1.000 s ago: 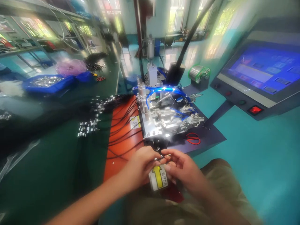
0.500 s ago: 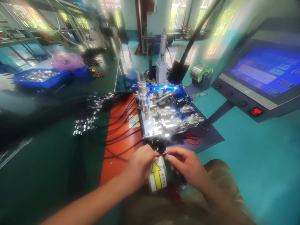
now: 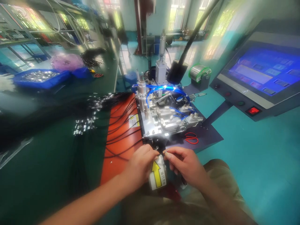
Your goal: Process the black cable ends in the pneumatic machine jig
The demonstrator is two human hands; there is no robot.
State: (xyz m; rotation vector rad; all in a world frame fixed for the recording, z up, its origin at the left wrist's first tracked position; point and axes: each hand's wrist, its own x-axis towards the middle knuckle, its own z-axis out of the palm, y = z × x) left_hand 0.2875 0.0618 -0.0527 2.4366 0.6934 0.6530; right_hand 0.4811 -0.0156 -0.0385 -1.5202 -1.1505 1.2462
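Note:
My left hand (image 3: 143, 161) is closed in a pinch at the front of the machine (image 3: 167, 120), beside a white label (image 3: 158, 175) with a yellow arrow. What lies between its fingertips is hidden. Close by on the right, the thumb and index finger of my right hand (image 3: 186, 162) pinch a small, thin piece (image 3: 165, 152), too small to name. The fingertips of both hands are nearly together, with a narrow gap between. Several black cables (image 3: 123, 136) run across the orange plate (image 3: 117, 168) to the machine's left edge.
Red-handled scissors (image 3: 191, 138) lie on the dark base plate. A solder spool (image 3: 199, 73) stands behind, and a control screen (image 3: 262, 72) is at the right. Cable bundles with shiny metal ends (image 3: 85, 125) and a blue tray (image 3: 39, 78) of metal parts occupy the left bench.
Both hands stay almost in place, still pinched close together. My right fingertips have shifted very slightly. The view has moved a little.

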